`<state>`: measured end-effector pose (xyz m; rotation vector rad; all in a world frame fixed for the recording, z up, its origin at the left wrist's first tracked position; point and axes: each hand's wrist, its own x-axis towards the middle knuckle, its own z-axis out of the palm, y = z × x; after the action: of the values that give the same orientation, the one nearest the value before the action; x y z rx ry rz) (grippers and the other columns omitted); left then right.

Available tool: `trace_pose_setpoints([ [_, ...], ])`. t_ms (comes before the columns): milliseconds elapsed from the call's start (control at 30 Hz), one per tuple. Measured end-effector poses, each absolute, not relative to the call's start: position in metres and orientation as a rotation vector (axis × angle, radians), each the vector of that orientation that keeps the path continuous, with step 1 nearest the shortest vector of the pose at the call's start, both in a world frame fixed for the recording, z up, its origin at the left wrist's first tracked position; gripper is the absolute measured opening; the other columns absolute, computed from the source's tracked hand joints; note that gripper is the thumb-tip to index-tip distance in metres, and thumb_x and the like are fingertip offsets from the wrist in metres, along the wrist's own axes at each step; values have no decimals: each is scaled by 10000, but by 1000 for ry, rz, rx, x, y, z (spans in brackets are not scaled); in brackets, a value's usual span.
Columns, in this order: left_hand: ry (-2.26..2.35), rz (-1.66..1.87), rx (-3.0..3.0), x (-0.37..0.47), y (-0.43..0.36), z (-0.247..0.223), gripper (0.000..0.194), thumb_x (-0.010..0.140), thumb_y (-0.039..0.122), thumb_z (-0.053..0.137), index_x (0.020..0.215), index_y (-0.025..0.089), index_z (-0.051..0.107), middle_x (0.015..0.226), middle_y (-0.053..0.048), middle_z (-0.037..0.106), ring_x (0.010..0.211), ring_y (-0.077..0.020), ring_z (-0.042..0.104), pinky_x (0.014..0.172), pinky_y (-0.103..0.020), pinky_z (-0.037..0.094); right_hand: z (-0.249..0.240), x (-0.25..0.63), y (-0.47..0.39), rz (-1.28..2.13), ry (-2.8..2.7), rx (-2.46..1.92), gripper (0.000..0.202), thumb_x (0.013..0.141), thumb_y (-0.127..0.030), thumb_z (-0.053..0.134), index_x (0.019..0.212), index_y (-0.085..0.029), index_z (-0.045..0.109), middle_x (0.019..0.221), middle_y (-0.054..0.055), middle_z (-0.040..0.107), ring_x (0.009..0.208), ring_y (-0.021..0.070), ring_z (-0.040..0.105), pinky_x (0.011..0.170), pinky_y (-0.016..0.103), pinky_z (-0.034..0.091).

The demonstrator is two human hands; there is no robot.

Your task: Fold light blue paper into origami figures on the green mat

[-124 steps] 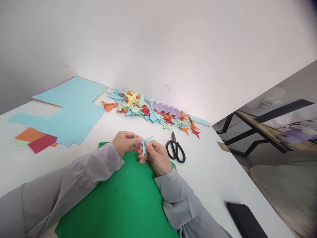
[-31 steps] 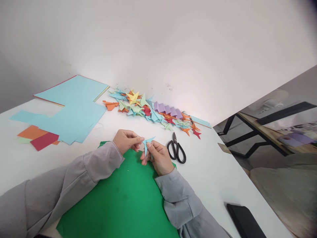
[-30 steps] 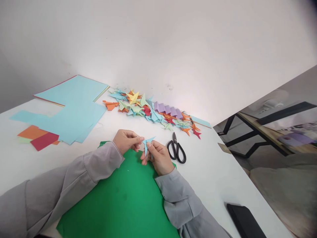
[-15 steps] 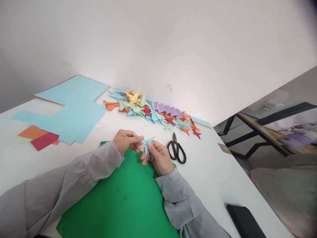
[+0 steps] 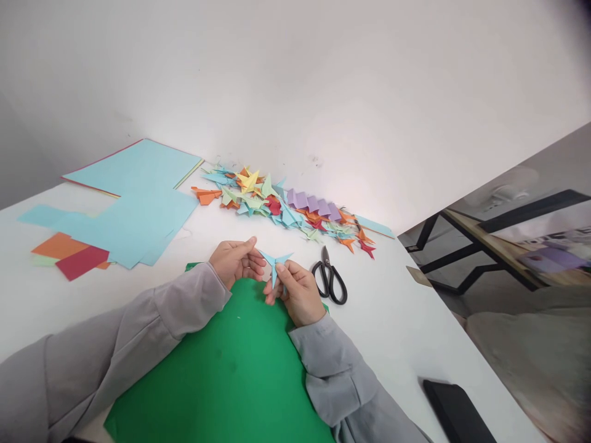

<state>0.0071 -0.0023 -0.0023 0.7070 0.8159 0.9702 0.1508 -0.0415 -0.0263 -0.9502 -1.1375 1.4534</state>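
My right hand [image 5: 299, 291] pinches a small light-blue folded paper figure [image 5: 274, 261] between thumb and fingers. It has pointed arms spreading left and right and a point hanging down, like an origami crane. Close on its left is my left hand [image 5: 235, 261], thumb raised and apart from the curved fingers, with nothing between them. The figure's left tip lies beside those fingers; whether it touches them I cannot tell. Both hands are above the far end of a green sheet [image 5: 221, 369] on the white table. Black-handled scissors [image 5: 329, 280] lie just right of my right hand.
Many folded paper figures [image 5: 249, 181] in several colours lie heaped along the wall, with purple pleated paper [image 5: 314, 204] among them. Light-blue sheets [image 5: 133, 224] and small orange and red pieces [image 5: 83, 263] are at the left. A black flat object [image 5: 457, 409] rests near the table's right edge.
My left thumb and fingers have let go of the figure's left tip and parted, the thumb lifting. My right hand keeps its pinch on the figure, almost in place.
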Motion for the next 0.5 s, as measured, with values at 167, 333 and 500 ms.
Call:
trace_pose_setpoints([
  [167,837,1001,744,7,-2,-5,303,748,262,645,528,63,586,478,-46,595,388,-108,550,372,-217,469,-28,151,-42,1441,-1157,-958,336,755,-448,615,625,-178,464,508,-8,646,368,113,587,348,180,449],
  [333,853,1028,799,7,0,-9,240,625,213,748,517,71,587,458,-22,588,362,-88,520,351,-199,448,-28,151,-42,1435,-1155,-973,338,750,-454,618,627,-179,466,507,-5,649,375,117,592,347,175,442],
  [500,842,1012,840,8,-1,-5,261,697,214,691,513,75,569,449,-18,581,366,-92,531,363,-204,461,-26,150,-42,1447,-1139,-969,345,744,-456,623,612,-175,471,505,-6,648,356,105,572,348,177,445],
])
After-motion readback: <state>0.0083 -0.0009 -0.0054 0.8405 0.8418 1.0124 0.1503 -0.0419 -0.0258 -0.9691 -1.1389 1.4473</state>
